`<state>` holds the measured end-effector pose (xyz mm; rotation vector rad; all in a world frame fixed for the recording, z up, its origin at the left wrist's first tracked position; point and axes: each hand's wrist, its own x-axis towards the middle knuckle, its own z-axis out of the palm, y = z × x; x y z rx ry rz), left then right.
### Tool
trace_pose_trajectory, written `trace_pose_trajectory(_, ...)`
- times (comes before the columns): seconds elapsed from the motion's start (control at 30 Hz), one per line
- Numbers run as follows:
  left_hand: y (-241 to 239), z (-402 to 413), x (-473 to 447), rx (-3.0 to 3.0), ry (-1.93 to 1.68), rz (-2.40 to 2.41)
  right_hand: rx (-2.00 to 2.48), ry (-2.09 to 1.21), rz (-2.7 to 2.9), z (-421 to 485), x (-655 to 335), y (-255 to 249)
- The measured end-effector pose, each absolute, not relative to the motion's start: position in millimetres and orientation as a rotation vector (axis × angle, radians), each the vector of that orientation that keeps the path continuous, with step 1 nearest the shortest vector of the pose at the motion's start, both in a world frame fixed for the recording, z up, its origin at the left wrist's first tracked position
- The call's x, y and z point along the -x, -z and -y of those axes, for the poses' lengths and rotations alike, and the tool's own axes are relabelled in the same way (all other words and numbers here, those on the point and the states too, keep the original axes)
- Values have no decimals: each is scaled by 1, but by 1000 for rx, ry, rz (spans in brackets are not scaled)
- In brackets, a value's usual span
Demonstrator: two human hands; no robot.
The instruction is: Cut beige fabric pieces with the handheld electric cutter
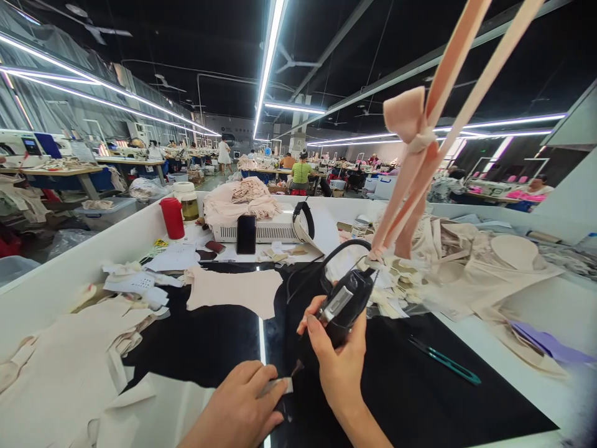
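A black handheld tool [346, 303] with a silver plate on its side stands tilted in the right grip, its dark tip pointing down, a black cord looping up from its top. Just below-left of that tip, a small pale fabric strip [278, 387] lies flat, pinched in the left grip.

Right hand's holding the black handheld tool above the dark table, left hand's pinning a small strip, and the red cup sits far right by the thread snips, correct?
Not quite. The head view shows the red cup at far left, beside a jar, away from the thread snips. The right hand does hold the black tool; the left hand pins the strip.
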<state>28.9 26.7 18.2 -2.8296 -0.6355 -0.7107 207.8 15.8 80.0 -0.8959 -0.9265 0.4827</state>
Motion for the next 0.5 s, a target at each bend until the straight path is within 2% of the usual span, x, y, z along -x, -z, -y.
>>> trace_pose_trajectory(0.5,-20,-25,-27,2792,683,644,901,-471,935,-15,-209,-76)
